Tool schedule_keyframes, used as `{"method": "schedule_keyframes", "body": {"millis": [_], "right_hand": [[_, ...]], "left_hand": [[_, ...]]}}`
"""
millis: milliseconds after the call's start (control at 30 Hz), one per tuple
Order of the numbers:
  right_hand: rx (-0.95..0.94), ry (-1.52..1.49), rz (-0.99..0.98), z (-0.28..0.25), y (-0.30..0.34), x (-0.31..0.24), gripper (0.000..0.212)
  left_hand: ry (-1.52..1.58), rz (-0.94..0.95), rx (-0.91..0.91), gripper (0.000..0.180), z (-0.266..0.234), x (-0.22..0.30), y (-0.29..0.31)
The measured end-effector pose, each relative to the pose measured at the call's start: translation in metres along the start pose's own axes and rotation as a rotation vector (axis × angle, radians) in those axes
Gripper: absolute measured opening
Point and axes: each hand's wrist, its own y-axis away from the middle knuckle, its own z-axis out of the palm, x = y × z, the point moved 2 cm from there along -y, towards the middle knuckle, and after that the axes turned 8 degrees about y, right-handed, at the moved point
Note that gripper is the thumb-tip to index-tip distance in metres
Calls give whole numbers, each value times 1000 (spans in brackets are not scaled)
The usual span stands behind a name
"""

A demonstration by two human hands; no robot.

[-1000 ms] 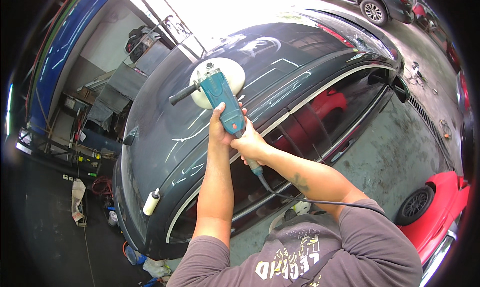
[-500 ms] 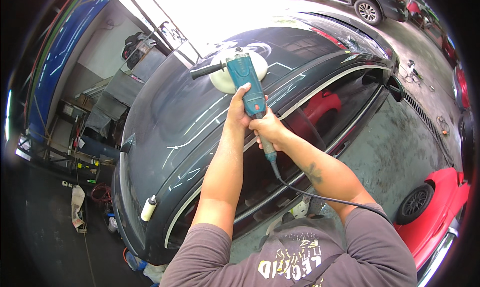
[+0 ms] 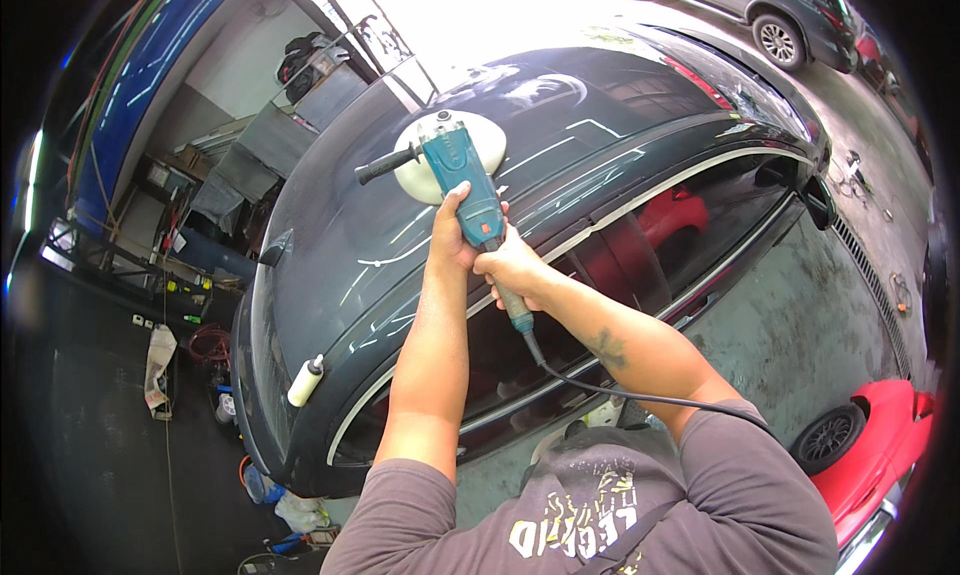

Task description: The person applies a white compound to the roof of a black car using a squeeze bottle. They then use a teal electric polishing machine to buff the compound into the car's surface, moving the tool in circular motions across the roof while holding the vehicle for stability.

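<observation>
A teal polishing machine (image 3: 464,175) rests over the dark car roof (image 3: 350,215), its white round pad (image 3: 420,183) lying against the paint. My left hand (image 3: 455,230) is closed around the machine's body, thumb on top. Just behind it, my right hand (image 3: 512,270) grips the rear handle. A black side handle (image 3: 388,163) sticks out to the left with no hand on it. From the handle's end a dark cord (image 3: 640,399) runs over my right upper arm. Whitish smears (image 3: 545,90) mark the roof beyond the pad.
A white bottle with a dark cap (image 3: 306,381) lies on the car's left end. Shelving with boxes (image 3: 235,170) stands at far left. A red car (image 3: 875,430) is at lower right, a grey vehicle (image 3: 740,10) at the far right. A floor drain (image 3: 870,285) runs along the right.
Both hands have moved the polisher left and slightly nearer across the roof, with the pad still against it. The view has shifted a little too.
</observation>
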Motion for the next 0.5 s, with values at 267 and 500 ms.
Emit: {"method": "schedule_keyframes", "body": {"millis": [267, 500], "right_hand": [[-66, 45, 47, 58, -15, 11, 96], [-118, 155, 124, 101, -28, 3, 92]], "left_hand": [[27, 83, 94, 59, -44, 36, 47], [77, 170, 101, 61, -82, 68, 71]]}}
